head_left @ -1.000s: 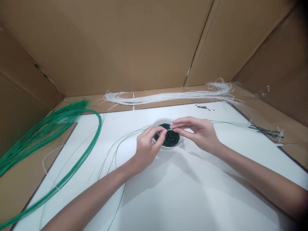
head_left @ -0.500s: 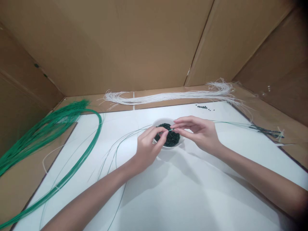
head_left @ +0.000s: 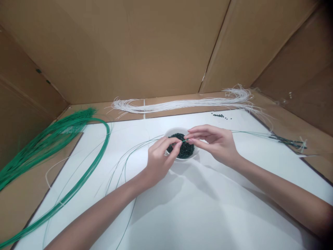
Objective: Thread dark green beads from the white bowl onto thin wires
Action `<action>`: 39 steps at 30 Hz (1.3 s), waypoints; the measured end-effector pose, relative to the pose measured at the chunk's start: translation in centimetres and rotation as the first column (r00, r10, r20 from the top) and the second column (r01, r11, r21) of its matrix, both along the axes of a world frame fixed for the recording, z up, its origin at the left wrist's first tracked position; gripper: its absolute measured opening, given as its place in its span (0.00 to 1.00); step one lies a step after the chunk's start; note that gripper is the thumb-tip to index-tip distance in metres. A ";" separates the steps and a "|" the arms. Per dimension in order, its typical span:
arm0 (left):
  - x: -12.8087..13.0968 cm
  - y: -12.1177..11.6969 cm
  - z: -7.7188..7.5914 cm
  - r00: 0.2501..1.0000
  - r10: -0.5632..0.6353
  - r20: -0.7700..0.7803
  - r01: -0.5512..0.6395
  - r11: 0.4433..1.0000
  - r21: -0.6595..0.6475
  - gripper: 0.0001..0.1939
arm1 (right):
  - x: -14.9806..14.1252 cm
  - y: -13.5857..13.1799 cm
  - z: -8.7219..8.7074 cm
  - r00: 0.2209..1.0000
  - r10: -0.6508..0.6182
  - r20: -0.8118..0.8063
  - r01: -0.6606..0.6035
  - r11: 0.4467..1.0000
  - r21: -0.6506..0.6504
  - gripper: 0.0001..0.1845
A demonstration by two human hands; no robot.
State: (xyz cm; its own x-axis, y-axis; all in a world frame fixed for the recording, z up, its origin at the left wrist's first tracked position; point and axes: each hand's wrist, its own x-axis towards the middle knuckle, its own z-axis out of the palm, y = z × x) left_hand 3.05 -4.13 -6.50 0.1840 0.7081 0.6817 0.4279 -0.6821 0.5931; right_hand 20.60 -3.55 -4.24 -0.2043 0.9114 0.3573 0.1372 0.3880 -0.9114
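My left hand [head_left: 159, 162] and right hand [head_left: 212, 144] pinch a thin green wire [head_left: 249, 133]. Just below sits a white bowl [head_left: 172, 131] of dark green beads [head_left: 184, 151].

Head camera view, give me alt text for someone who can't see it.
The left hand and right hand pinch a thin green strand above a white bowl of dark green beads. The bowl sits on a white sheet, with a bundle of white strands beyond, a bundle of green strands left, and cardboard walls behind.

Nothing legible — no print on the white bowl [head_left: 173, 132] (plain where it shows); none on the cardboard walls [head_left: 125, 52].
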 end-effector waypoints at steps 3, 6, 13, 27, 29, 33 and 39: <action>0.0 0.0 0.0 1.000 0.004 -0.003 -0.004 1.000 -0.006 0.03 | 0.0 0.0 0.0 1.000 0.006 0.001 -0.006 1.000 0.009 0.11; 0.1 0.0 0.0 1.000 0.010 0.002 -0.010 1.000 -0.020 0.03 | 0.1 -0.1 0.0 1.000 0.005 0.012 -0.005 1.000 0.016 0.10; 0.1 -0.1 0.2 1.000 0.021 0.007 -0.020 0.999 -0.035 0.02 | 0.2 -0.1 -0.1 1.000 -0.001 0.027 0.000 0.999 0.034 0.10; 0.0 -0.1 0.1 1.000 0.008 0.010 -0.008 1.000 -0.002 0.03 | 0.0 -0.2 0.2 1.000 -0.004 -0.011 0.004 1.000 -0.017 0.11; 0.0 -0.1 0.1 1.000 0.006 0.007 -0.006 1.000 -0.003 0.03 | -0.1 -0.2 0.2 1.000 -0.001 -0.015 0.001 1.000 -0.012 0.10; 0.0 -0.1 0.1 1.000 0.003 -0.010 -0.003 1.000 -0.021 0.03 | -0.1 -0.2 0.3 1.000 -0.002 -0.016 0.002 1.000 -0.011 0.10; 0.0 -0.1 0.2 1.000 0.007 -0.016 -0.007 1.000 -0.014 0.03 | 0.0 -0.2 0.2 1.000 -0.009 0.017 0.008 1.000 0.009 0.10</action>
State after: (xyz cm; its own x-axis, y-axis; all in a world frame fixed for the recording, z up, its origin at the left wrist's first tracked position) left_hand 3.07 -4.21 -6.30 0.1895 0.7188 0.6689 0.4420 -0.6708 0.5956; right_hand 20.63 -3.73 -4.00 -0.2027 0.9099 0.3620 0.1562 0.3950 -0.9053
